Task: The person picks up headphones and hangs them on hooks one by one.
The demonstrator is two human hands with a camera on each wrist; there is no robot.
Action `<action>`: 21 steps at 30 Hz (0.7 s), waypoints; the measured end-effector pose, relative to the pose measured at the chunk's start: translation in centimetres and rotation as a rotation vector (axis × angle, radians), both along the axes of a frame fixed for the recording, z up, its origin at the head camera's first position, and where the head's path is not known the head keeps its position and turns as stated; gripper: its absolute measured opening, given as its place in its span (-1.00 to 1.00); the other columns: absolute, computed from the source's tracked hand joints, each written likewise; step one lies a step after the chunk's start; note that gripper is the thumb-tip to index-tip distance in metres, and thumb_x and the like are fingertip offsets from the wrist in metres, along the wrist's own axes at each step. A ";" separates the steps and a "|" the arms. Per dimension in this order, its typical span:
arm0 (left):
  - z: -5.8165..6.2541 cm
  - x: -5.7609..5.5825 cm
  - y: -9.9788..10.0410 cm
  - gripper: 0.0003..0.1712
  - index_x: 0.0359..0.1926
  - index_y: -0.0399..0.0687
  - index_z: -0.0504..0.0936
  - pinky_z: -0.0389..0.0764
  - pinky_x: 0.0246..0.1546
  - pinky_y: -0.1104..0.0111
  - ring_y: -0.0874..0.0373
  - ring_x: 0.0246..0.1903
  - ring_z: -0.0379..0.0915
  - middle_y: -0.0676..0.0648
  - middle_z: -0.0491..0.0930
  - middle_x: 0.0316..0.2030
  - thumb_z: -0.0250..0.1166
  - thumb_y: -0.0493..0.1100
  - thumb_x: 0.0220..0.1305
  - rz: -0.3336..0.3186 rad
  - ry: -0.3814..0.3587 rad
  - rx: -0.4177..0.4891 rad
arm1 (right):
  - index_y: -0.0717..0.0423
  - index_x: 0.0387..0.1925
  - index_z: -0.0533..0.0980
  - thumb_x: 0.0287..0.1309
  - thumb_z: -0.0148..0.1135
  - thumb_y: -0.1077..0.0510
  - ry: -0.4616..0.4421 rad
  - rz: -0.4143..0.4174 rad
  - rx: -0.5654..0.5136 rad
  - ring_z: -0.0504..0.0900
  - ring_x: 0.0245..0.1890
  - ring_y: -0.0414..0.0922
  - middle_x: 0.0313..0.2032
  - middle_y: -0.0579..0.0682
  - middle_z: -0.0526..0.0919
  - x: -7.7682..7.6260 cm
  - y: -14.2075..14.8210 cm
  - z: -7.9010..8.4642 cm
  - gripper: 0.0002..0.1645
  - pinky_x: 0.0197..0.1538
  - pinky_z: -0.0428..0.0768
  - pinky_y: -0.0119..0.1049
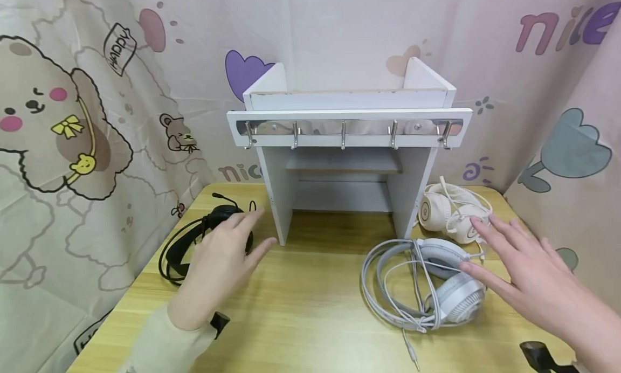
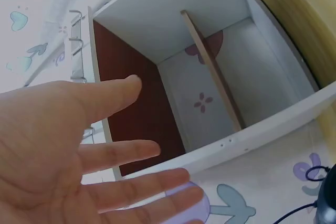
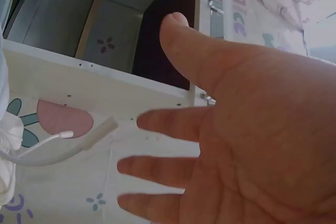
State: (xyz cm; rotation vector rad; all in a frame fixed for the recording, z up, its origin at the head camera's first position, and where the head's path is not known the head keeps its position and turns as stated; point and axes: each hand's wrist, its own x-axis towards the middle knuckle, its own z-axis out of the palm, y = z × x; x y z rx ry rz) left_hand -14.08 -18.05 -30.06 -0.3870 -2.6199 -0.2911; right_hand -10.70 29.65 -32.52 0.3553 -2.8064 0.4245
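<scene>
My left hand (image 1: 223, 260) is held with fingers extended above the black headset (image 1: 181, 251), hiding part of it; its palm is bare in the left wrist view. On the other side my right hand (image 1: 533, 276), fingers spread and holding nothing, hovers by the grey headphones (image 1: 461, 300), whose cable is looped around them. Behind these lie white headphones (image 1: 435, 211) with a white cord. Between the hands, farther back, stands a white shelf unit (image 1: 422, 184) with a row of metal hooks (image 1: 343, 135) across its front board.
Everything stands on a wooden table (image 1: 310, 319). Printed curtains (image 1: 339, 33) hang close behind it and at both sides. A cable plug (image 1: 411, 354) sticks out toward the table's front. Dark wrist-mount parts (image 1: 538, 356) show near the right wrist.
</scene>
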 end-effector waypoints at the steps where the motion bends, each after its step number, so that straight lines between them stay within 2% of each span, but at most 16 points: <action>1: 0.2 -0.1 -0.1 -0.32 0.41 -0.02 0.60 0.77 -0.35 -0.08 -0.26 -0.07 0.77 -0.25 0.71 0.20 0.47 0.14 0.39 -0.004 0.018 0.006 | 0.08 0.67 0.20 0.40 0.38 -0.21 0.018 0.020 0.007 0.08 0.57 0.58 0.56 0.48 0.23 -0.1 -0.1 0.1 0.01 0.51 -0.32 0.66; 4: 0.7 -0.3 -0.5 -0.37 0.38 -0.03 0.62 0.75 -0.40 -0.05 -0.23 -0.11 0.78 -0.21 0.74 0.15 0.46 0.12 0.40 -0.010 0.055 0.026 | 0.07 0.61 0.32 0.35 0.44 -0.18 0.058 0.082 0.037 0.28 0.49 0.53 0.51 0.42 0.36 -0.4 -0.3 0.7 -0.04 0.54 -0.07 0.61; 7: 1.4 -0.7 -0.8 -0.40 0.35 -0.04 0.63 0.73 -0.43 -0.03 -0.22 -0.15 0.78 -0.19 0.75 0.13 0.44 0.11 0.43 -0.011 0.078 0.045 | 0.09 0.54 0.42 0.30 0.49 -0.14 0.079 0.132 0.067 0.43 0.40 0.49 0.45 0.37 0.48 -0.6 -0.5 1.5 -0.10 0.38 0.29 0.56; 9: 1.9 -0.9 -0.8 -0.41 0.35 -0.05 0.63 0.71 -0.45 -0.01 -0.22 -0.22 0.77 -0.19 0.75 0.11 0.43 0.11 0.44 -0.015 0.092 0.052 | 0.09 0.52 0.45 0.29 0.49 -0.16 0.049 0.142 0.098 0.47 0.36 0.51 0.43 0.38 0.50 -0.5 -0.8 2.2 -0.12 0.25 0.43 0.52; 12: 2.6 -1.5 -0.8 -0.40 0.36 -0.06 0.63 0.71 -0.43 -0.02 -0.22 -0.24 0.77 -0.22 0.75 0.12 0.41 0.11 0.45 -0.031 0.125 0.054 | 0.10 0.49 0.48 0.31 0.48 -0.18 -0.009 0.161 0.134 0.52 0.32 0.50 0.39 0.38 0.54 -0.3 -1.3 3.2 -0.15 0.16 0.52 0.50; 14: 3.1 -1.8 -1.0 -0.41 0.36 -0.06 0.63 0.72 -0.38 -0.07 -0.26 -0.15 0.77 -0.24 0.75 0.14 0.41 0.09 0.45 -0.037 0.148 0.063 | 0.09 0.48 0.50 0.32 0.45 -0.21 -0.047 0.177 0.157 0.55 0.33 0.45 0.38 0.34 0.57 -0.3 -1.8 3.9 -0.16 0.18 0.55 0.47; 21: 4.7 -2.0 -2.2 -0.42 0.35 -0.10 0.63 0.70 -0.14 -0.24 -0.31 0.02 0.74 -0.26 0.74 0.15 0.43 0.04 0.43 -0.026 0.208 0.119 | 0.06 0.42 0.56 0.35 0.44 -0.18 -0.069 0.312 0.210 0.67 0.27 0.30 0.29 0.20 0.69 -1.9 -4.3 5.5 -0.26 0.21 0.62 0.35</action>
